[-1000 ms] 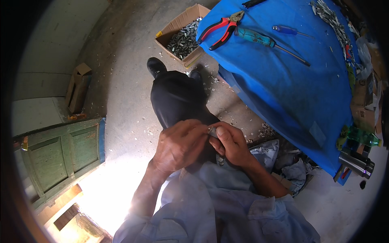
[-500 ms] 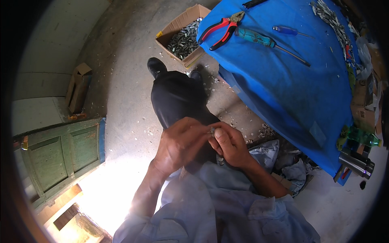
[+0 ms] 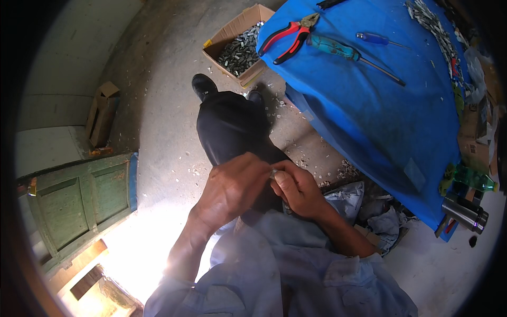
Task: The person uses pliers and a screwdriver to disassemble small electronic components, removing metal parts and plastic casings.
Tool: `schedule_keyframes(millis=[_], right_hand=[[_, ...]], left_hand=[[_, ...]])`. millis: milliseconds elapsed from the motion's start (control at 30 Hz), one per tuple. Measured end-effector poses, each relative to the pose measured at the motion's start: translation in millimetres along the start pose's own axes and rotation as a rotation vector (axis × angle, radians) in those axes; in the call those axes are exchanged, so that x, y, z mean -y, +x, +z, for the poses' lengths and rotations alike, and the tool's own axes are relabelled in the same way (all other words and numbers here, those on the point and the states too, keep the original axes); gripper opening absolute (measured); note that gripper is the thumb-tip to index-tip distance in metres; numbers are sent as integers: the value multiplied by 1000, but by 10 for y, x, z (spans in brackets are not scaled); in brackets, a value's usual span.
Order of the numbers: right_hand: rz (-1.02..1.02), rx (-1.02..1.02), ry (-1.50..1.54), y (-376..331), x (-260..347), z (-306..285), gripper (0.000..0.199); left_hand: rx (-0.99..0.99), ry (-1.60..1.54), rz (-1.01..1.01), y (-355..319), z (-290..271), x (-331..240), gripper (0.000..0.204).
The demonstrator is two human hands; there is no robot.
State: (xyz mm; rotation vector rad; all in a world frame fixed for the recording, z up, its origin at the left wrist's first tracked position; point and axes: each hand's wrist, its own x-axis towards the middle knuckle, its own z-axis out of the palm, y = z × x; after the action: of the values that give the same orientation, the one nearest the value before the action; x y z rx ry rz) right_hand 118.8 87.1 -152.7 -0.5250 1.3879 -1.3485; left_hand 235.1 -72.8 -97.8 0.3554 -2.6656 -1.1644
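Observation:
My two hands meet above my lap, fingertips together. My right hand (image 3: 300, 194) is closed, its thumb and forefinger pinching a small shiny metal piece (image 3: 273, 174). More of what this hand holds shows faintly below its curled fingers, too dark to name. My left hand (image 3: 236, 182) is closed too, back upward, its fingers reaching to the metal piece. Those fingertips are mostly hidden, so what they grip does not show. Beneath the hands are my dark trousers (image 3: 232, 127).
At the right, a blue cloth (image 3: 364, 90) carries red-and-black pliers (image 3: 291, 39), a teal-handled screwdriver (image 3: 332, 47) and a smaller blue screwdriver (image 3: 372, 38). Beyond my feet sits a cardboard box (image 3: 232, 31) of small metal parts. Scraps litter the floor. A metal flask (image 3: 465, 212) lies far right.
My left hand has shifted slightly, and its blur has gone. Both hands remain together at the small metal piece. The bits below my right fingers show less than before.

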Motion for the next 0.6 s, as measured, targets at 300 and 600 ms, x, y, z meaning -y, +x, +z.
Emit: schedule_keyframes(millis=[300, 600], right_hand=[[-104, -16, -140, 19, -79, 14, 26], [-197, -52, -231, -26, -120, 17, 26]], left_hand=[[-27, 145, 55, -49, 64, 6, 22], [-146, 144, 24, -104, 236, -14, 14]])
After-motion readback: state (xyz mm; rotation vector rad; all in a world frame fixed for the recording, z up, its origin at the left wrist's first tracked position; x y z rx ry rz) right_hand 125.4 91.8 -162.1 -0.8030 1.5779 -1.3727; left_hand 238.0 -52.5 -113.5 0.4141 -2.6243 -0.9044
